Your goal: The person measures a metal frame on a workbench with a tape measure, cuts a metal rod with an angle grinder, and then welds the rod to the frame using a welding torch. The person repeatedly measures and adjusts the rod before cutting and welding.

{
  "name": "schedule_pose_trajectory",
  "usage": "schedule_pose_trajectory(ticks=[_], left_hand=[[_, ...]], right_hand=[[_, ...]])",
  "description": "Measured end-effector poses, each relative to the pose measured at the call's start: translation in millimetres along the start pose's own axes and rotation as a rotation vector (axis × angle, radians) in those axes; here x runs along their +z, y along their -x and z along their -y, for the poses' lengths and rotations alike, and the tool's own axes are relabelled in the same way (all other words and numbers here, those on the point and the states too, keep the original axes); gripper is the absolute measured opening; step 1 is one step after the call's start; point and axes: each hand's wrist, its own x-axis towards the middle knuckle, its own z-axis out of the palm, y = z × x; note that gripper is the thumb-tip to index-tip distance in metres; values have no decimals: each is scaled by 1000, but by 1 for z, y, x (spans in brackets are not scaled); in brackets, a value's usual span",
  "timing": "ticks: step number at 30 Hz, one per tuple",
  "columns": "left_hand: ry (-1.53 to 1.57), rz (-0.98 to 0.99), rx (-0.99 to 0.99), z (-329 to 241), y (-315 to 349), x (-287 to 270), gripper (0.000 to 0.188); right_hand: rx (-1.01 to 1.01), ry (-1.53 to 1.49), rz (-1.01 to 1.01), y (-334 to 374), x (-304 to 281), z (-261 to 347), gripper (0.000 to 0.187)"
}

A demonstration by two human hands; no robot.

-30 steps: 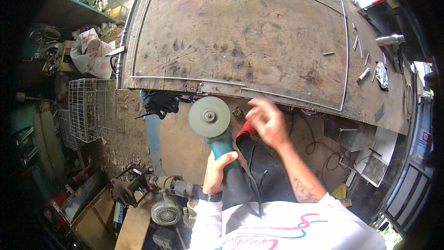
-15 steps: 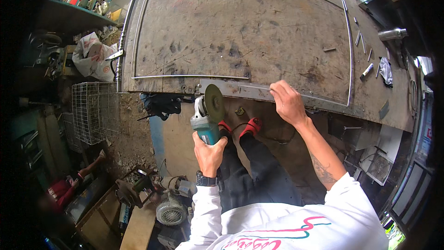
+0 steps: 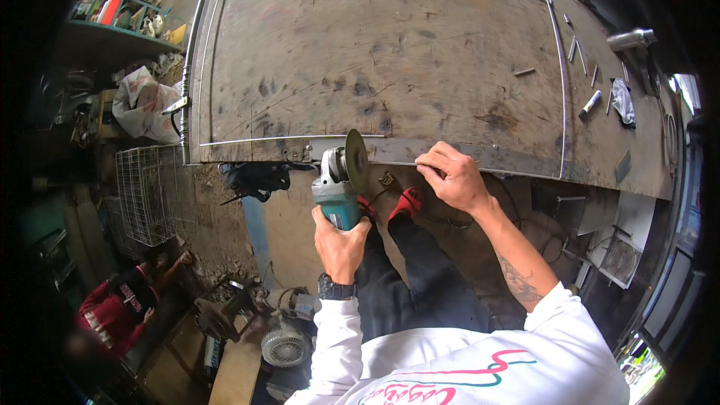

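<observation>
At the near edge of the worn wooden counter, the left hand has its grip closed around the teal body of a grinder, whose disc stands upright beside the end of a thin metal rod. To the right, the right hand has its grip nearly closed, thumb and fingertips pinching that rod along the edge. Below are 2 red shoes. Off to the left sit a wire cage, a white bag and another person in red.
</observation>
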Motion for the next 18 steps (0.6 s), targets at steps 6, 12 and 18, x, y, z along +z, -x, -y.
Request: schedule_pose_trajectory(ticks=[6,12,18], left_hand=[[-57,15,11,-3,-2,3,65],[-114,22,18,-6,1,-1,64],[-187,-26,53,0,1,-2,58]], right_hand=[[22,-41,30,4,4,-4,8],[-7,-15,42,3,2,-11,10],[-14,-6,57,4,4,-14,9]])
